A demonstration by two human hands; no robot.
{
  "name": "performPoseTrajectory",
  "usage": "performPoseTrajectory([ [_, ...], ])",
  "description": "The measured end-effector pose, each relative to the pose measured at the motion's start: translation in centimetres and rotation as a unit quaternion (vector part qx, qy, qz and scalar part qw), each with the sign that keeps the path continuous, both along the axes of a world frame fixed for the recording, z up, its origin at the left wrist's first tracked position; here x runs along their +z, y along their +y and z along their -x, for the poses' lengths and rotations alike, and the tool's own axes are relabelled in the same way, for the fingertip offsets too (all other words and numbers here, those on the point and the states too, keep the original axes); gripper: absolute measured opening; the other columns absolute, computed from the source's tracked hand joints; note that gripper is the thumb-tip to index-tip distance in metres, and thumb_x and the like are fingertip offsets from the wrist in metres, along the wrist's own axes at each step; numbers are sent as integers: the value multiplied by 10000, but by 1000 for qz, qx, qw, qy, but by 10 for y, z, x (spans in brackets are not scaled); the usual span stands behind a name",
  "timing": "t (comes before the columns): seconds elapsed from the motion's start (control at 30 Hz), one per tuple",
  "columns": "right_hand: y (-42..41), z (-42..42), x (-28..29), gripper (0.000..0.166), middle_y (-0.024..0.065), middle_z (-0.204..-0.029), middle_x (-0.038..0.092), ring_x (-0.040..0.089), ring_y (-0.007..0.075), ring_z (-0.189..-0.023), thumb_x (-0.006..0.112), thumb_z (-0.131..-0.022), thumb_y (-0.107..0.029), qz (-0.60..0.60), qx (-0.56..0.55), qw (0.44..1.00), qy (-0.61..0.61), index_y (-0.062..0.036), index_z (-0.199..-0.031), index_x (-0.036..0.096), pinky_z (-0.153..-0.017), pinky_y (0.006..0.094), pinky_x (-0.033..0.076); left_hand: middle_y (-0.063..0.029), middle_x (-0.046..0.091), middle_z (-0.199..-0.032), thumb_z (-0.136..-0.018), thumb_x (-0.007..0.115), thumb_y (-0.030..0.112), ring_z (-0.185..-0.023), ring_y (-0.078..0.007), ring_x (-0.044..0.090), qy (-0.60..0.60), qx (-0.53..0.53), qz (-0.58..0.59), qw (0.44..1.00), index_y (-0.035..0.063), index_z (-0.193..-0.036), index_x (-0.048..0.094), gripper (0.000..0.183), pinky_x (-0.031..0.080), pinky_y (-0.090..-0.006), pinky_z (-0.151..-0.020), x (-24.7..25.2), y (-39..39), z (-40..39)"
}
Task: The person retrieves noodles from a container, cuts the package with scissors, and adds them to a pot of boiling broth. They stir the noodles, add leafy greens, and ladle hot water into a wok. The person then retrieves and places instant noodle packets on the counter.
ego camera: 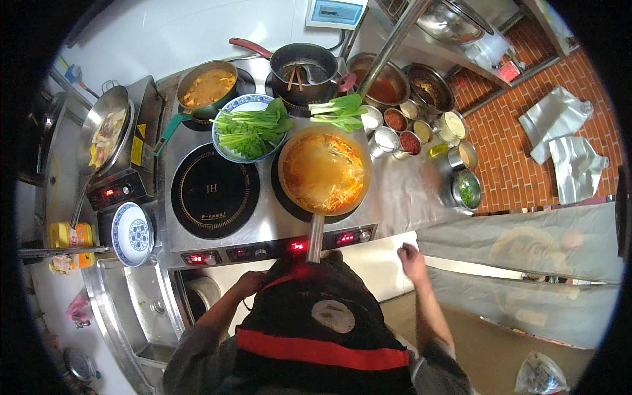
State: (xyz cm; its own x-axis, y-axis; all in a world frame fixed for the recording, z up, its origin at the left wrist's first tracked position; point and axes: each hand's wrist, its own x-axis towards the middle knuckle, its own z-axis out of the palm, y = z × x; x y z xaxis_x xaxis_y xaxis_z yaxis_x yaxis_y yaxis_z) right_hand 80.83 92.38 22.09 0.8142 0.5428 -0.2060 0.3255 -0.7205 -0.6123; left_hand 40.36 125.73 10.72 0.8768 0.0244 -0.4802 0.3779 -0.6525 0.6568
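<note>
My left hand [252, 283] rests against the black apron [316, 316] at my waist, its fingers hidden by the cloth. My right hand [411, 259] hangs off the counter's front right edge, fingers curled, with nothing visible in it. Before me a frying pan [317, 238] of reddish-orange broth with noodle-like strands [340, 182] sits on the front right induction plate, its handle pointing at me. Behind its left edge, a blue-and-white bowl [249, 100] holds leafy greens [252, 131]. More green leaves [338, 112] lie behind the pan.
A green-handled pot of orange stew [206, 89] and a dark divided pot [303, 64] stand at the back. Seasoning tins [385, 140] crowd the right. At left are a wok [103, 128], a patterned bowl [132, 234] and a steel sink [143, 301].
</note>
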Motion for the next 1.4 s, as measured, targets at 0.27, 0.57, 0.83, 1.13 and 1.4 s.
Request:
performPoseTrajectory([
  [0.27,237,-114,128,252,134,-844,645,632,261,-721,603,-864,-161,-109,214,959,-153,-21,-1074,595,-694,344,502,-133,689,-1001,-858,481,158,-878,-216,655,65,386,170,905,106,-1114,677,326,511,-314,-770,-9,-50,30],
  [0.57,476,-114,125,381,142,-947,598,604,286,-918,579,-823,-143,-96,504,754,-411,-75,-1196,537,-742,386,509,-113,660,-1044,-862,504,12,-874,-187,635,-43,749,350,561,-17,-1182,597,334,514,-294,-805,71,-148,-2],
  [0.83,526,-121,114,193,126,-836,615,628,278,-794,538,-845,-234,-121,484,737,-455,-77,-818,646,-656,406,517,-112,628,-1113,-938,494,130,-930,-197,618,-188,772,293,531,11,-1235,542,324,499,-334,-833,139,-160,-59],
  [1.13,291,-111,203,187,148,-826,680,662,267,-710,618,-874,-171,-230,362,903,21,1,-905,680,-652,316,511,-76,465,-1223,-833,651,40,-1126,-185,510,-211,563,144,786,70,-1371,395,596,460,-298,-924,222,-103,-144],
  [1.4,273,-83,138,171,166,-812,671,657,298,-703,615,-859,-152,-204,370,906,-26,8,-883,671,-639,340,511,-122,503,-1278,-832,650,70,-1170,-212,505,-184,494,74,847,56,-1370,398,594,393,-319,-997,207,-87,-147],
])
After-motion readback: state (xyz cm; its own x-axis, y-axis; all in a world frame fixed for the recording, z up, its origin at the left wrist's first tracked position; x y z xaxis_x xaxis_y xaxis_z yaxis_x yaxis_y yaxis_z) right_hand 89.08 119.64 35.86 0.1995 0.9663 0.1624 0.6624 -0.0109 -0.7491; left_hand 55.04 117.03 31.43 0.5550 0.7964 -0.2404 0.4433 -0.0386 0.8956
